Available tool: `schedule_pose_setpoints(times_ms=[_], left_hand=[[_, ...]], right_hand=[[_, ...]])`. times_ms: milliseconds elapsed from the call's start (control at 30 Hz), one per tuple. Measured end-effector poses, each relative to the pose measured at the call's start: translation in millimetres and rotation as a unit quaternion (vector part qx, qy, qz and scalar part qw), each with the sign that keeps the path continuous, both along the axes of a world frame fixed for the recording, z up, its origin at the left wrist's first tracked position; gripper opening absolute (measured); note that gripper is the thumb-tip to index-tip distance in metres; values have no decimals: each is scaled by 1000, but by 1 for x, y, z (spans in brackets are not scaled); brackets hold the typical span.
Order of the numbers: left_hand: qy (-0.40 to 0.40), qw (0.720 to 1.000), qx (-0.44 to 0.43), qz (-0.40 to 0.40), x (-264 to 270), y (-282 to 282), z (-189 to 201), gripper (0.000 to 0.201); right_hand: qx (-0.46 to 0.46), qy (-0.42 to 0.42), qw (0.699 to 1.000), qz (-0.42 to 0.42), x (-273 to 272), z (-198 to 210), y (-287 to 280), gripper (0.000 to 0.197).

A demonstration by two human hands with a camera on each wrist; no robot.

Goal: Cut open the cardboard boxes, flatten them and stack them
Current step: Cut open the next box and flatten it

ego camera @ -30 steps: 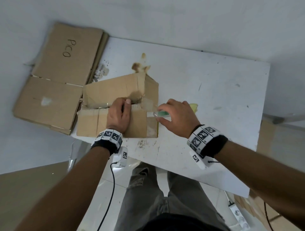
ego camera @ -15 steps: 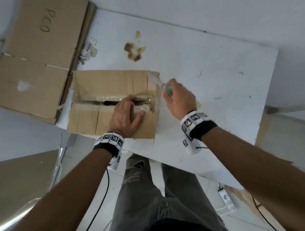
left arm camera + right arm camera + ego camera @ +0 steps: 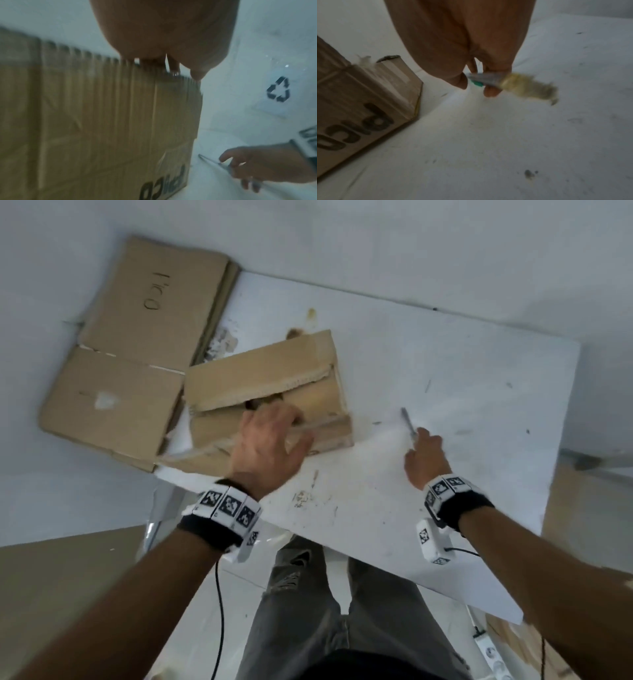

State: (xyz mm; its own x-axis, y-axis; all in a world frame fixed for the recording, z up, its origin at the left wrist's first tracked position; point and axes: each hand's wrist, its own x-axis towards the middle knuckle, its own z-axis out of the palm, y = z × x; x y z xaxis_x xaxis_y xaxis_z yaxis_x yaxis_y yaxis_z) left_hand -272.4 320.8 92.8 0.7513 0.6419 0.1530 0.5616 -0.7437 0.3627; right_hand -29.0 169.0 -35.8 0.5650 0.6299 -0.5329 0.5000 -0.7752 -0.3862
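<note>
A brown cardboard box (image 3: 260, 378) stands on the white table (image 3: 462, 392), its top seam cut and the far flap raised. My left hand (image 3: 270, 436) grips the near flap (image 3: 102, 121), fingers (image 3: 171, 65) hooked over its corrugated edge. Apart from the box, to its right, my right hand (image 3: 423, 453) holds a small cutter (image 3: 407, 422) low over the table. In the right wrist view the cutter (image 3: 488, 79) has a yellowish wad of tape (image 3: 530, 86) stuck to its blade, and the box corner (image 3: 359, 101) is at the left.
Flattened cardboard sheets (image 3: 137, 337) lie stacked at the table's far left, overhanging its edge. The table's near edge runs just in front of the box. A power strip (image 3: 489, 652) lies on the floor at the lower right, beside my legs.
My right hand has drawn the cutter away from the box's right end to the open table on the right. My left hand has gone from pressing the top to gripping the near flap.
</note>
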Motion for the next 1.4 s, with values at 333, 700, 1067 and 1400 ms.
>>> schedule_pose_setpoints(times_ms=[333,700,1067,1400], left_hand=[[291,943,-139,81,-110,-35,-43,100],[158,968,-171,96,-38,36,-33,33],[-95,859,-494,95,-13,116,54,62],[-33,917,-384,104,-1,158,28,82]], right_hand=[[138,-26,989,39,-33,8,-23,45],[125,351,916,-147,-80,54,14,89],[180,359,895,-193,-71,110,115,131],[298,231,922,-84,-64,184,142,35]])
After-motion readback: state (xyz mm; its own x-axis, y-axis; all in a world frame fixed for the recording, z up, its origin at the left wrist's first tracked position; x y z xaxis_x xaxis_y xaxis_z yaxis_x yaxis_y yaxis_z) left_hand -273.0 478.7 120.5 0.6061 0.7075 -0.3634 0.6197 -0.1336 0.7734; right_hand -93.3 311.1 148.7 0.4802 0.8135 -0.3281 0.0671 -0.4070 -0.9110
